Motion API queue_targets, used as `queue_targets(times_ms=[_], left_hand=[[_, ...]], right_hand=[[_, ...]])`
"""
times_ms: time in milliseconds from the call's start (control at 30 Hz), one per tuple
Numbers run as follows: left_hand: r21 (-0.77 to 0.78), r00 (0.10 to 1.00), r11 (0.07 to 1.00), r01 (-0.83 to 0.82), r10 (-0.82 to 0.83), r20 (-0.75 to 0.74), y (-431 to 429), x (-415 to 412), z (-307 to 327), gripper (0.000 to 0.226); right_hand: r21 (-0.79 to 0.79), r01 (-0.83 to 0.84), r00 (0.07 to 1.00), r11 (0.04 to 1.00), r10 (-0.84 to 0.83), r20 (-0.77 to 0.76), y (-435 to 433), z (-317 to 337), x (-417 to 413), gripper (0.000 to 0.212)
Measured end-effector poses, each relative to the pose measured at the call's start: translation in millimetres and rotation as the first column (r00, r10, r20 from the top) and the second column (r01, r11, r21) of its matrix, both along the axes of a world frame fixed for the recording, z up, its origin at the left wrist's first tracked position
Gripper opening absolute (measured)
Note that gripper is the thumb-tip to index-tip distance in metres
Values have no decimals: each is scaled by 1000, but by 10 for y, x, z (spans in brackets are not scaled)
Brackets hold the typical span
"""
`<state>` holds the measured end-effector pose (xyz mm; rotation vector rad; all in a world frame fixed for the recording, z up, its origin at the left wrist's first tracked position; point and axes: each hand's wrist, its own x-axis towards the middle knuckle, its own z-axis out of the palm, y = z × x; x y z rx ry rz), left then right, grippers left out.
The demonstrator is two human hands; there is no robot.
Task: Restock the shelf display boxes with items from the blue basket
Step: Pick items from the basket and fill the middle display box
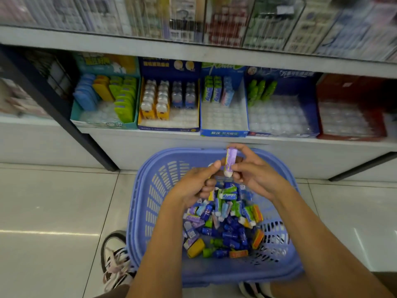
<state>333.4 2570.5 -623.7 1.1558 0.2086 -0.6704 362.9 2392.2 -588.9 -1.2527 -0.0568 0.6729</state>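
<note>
Pinching a purple tube [229, 161] between our left hand [196, 186] and right hand [256, 176] above the blue basket [148, 196], we risk dropping it if that fingertip grip slips.

Plainly a shop. White tiered shelving [193, 51], the upper level packed with blurred boxed goods [225, 24] behind a clear front. Below, a row of printed cardboard display boxes [223, 133] set side by side, each partly filled with small coloured packets [126, 100] stood in clear plastic trays. On the pale tiled floor [53, 201], a blue basket [139, 201] heaped with loose stock [229, 231] of the same kind.
</note>
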Motion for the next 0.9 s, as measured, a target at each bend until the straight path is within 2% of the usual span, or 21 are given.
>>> queue_targets(times_ms=[133,200,300,367,433,467,533,600,633,667,700,767,833,900], left_hand=[[8,989,993,-115,114,96,4,-2,148,27],[39,969,978,-207,199,148,15,12,188,25],[226,916,911,-346,276,293,29,55,296,22],[270,877,864,-425,318,360,24,92,368,24],[248,850,841,-481,378,366,24,125,417,20],[234,843,833,-502,410,349,32,136,437,18],[186,838,833,-522,459,297,54,151,468,21],[126,844,847,-516,478,243,67,166,503,22],[107,851,855,-507,477,221,67,174,518,23],[103,858,861,-497,471,203,63,184,529,24],[112,865,865,-489,465,189,55,193,539,26],[150,879,871,-468,442,179,37,215,533,28],[190,897,882,-430,396,195,7,237,528,29],[218,911,893,-393,348,220,-23,251,530,32]], right_hand=[[-7,-41,997,999,41,70,93,183,54,40],[-110,-13,985,994,31,167,141,273,106,31],[-366,129,923,922,23,383,178,429,237,18],[-411,198,901,890,-1,433,182,521,362,16],[-423,297,880,856,-73,470,170,583,538,16],[-433,378,851,819,-123,511,151,613,649,18],[-456,568,732,685,-167,661,75,688,880,17],[-432,696,582,574,-99,807,17,778,1062,11],[-429,722,542,543,-60,838,11,810,1158,13],[-462,730,544,504,-18,839,19,820,1269,17],[-532,716,584,452,30,811,39,812,1393,21],[-706,612,710,356,146,689,81,763,1633,30],[-784,529,761,326,226,608,122,715,1782,35],[-776,529,749,344,241,617,134,681,1878,35]])
